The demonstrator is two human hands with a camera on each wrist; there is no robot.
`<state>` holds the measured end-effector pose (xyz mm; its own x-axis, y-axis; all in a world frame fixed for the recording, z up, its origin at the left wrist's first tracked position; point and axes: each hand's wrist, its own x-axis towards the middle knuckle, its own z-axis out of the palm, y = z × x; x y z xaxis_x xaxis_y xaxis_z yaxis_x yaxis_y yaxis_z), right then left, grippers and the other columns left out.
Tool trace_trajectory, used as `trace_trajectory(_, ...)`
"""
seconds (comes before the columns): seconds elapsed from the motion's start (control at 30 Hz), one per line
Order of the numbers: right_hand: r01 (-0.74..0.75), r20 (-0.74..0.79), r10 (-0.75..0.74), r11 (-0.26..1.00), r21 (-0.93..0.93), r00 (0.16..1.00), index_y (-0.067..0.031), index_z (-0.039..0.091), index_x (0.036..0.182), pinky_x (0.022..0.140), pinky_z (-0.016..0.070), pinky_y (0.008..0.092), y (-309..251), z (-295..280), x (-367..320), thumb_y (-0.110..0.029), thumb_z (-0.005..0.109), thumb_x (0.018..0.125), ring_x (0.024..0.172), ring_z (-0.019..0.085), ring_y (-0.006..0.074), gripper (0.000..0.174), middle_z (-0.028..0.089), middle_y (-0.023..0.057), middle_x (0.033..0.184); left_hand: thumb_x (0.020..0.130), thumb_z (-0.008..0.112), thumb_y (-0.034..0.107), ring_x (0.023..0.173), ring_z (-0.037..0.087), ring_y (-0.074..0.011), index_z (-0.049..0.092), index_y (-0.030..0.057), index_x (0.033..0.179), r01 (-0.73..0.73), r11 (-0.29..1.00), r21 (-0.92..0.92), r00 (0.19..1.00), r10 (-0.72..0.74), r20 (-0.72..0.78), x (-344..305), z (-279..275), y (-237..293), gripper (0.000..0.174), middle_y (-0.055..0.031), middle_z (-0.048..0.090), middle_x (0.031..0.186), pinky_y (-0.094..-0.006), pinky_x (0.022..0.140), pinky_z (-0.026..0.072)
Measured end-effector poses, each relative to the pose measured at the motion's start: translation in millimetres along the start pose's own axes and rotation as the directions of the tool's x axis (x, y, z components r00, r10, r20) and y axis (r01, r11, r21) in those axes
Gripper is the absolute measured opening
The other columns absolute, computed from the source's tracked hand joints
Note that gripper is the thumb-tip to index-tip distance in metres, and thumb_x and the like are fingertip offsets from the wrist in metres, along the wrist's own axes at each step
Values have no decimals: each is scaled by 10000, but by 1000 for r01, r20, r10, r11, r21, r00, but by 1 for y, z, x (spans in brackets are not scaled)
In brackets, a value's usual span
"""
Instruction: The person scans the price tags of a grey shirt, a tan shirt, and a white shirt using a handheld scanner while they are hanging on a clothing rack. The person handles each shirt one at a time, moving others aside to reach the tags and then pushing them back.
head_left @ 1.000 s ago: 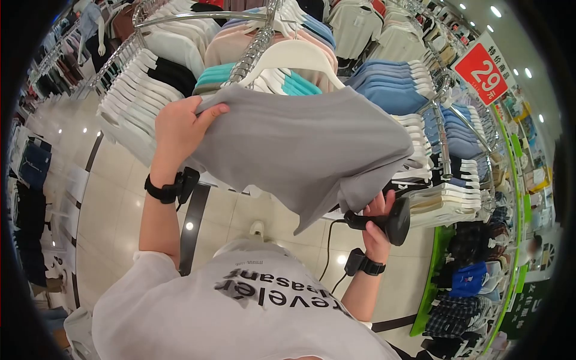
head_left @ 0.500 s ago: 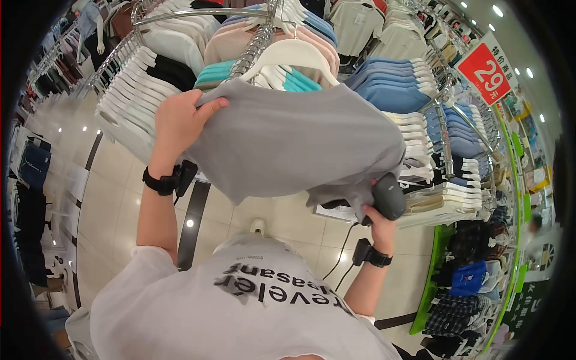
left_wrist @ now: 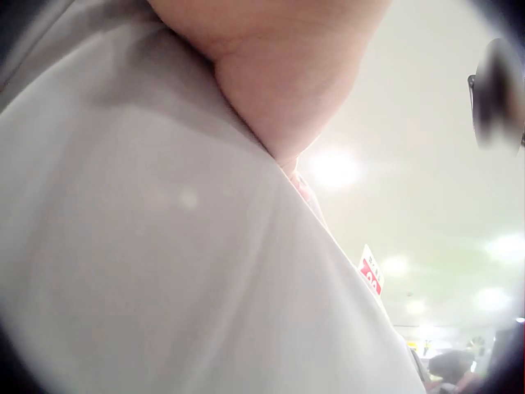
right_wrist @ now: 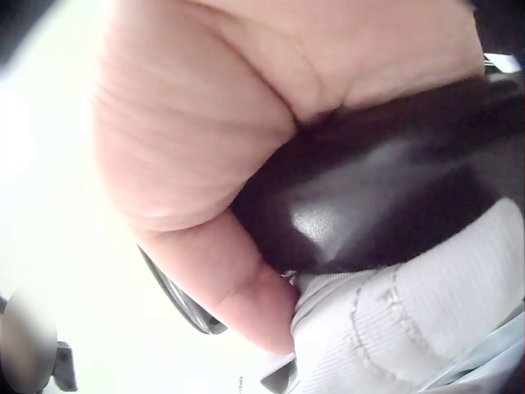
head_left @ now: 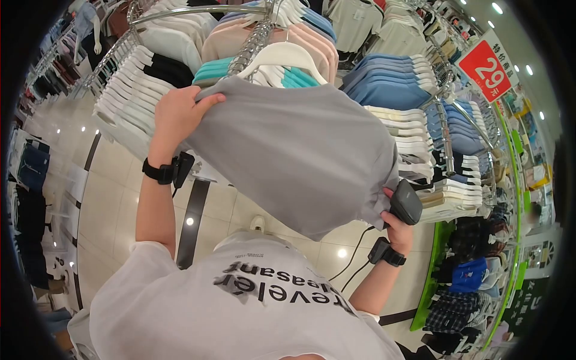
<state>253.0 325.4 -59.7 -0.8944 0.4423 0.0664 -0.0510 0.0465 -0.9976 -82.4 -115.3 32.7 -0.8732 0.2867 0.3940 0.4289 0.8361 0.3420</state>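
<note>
A plain grey shirt (head_left: 294, 150) hangs from a white hanger (head_left: 282, 55) at the rack and is spread out between both hands. My left hand (head_left: 180, 114) pinches its upper left part, thumb on top; in the left wrist view the pale cloth (left_wrist: 180, 246) fills much of the picture beside the palm. At the lower right, my right hand (head_left: 396, 227) grips a black corded barcode scanner (head_left: 407, 203) and pinches the shirt's edge. The right wrist view shows the thumb against the stitched, ribbed cloth (right_wrist: 394, 328), with the glossy black scanner inside the palm.
White tops on hangers (head_left: 129, 84) crowd the rack's left side; blue tops (head_left: 384, 78) and more white hangers (head_left: 408, 141) line the right. A metal rail (head_left: 255, 45) runs behind the shirt. A red price sign (head_left: 489, 67) stands at upper right. Tiled floor (head_left: 126, 198) lies below.
The right hand first dips behind the cloth, then moves slightly right with the scanner and holds the shirt's lower right edge. The cloth is stretched flatter. The left hand stays nearly still.
</note>
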Motion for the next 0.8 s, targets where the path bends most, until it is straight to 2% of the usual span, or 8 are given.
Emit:
trace_trajectory(0.23,11,-31,-12,999,-35,999,-61,650,1366,1103,412,362,6,-2,-7,64,777,717,1237,580,183,673,694,55,1327,865,708,680,615,580,-395,581,1,687,-44,999,-21,999,44,-14,-4,1,-2,714,-179,578,619,-457,570,449)
trace_trajectory(0.33,37,-70,-34,998,45,997,-54,652,1356,1083,439,369,16,-14,-12,73,782,734,1224,602,201,648,693,68,1327,868,741,617,616,565,-387,572,-4,692,-84,993,-78,996,82,-28,-8,-1,-5,667,-177,580,648,-446,574,439)
trace_trajectory(0.4,-5,-133,29,984,177,991,-41,652,1352,1059,468,369,19,-23,-12,69,784,763,1219,617,212,613,706,81,1290,844,802,511,616,552,-380,591,-1,706,-171,962,-211,985,164,-52,-10,1,-11,571,-169,581,669,-428,574,436)
trace_trajectory(0.43,39,-226,10,977,211,974,-25,649,1355,1013,491,356,19,-20,-14,45,783,790,1147,644,207,585,720,69,1201,844,802,511,616,552,-380,591,-1,706,-176,962,-210,984,168,-58,-12,1,-9,571,-169,581,669,-428,574,436)
trace_trajectory(0.47,47,-228,3,976,213,974,-25,649,1355,1013,491,356,16,-21,-12,45,783,790,1147,644,207,585,720,69,1201,816,829,463,611,551,-371,612,9,715,-211,940,-269,977,200,-68,-15,1,-8,513,-156,581,665,-417,571,435)
trace_trajectory(0.57,11,-45,-5,991,136,999,-5,641,1367,883,494,314,-3,-16,-1,-6,757,851,971,651,157,528,705,45,1065,760,869,392,602,550,-349,646,30,732,-318,872,-373,948,297,-112,-20,4,-2,425,-131,582,658,-400,565,429)
trace_trajectory(0.63,-19,-28,22,995,97,999,8,616,1386,904,493,320,-13,-13,5,-27,758,851,992,647,162,555,698,60,1077,709,891,305,595,556,-316,670,54,754,-453,792,-408,891,403,-207,-22,11,1,337,-95,584,651,-384,562,421)
trace_trajectory(0.8,-5,94,4,1000,4,996,34,603,1400,879,527,322,-31,-8,26,-17,752,884,962,658,163,540,713,78,1066,676,855,189,642,571,-332,653,34,806,-557,715,-422,831,472,-295,-23,19,9,286,-104,580,690,-390,584,434)
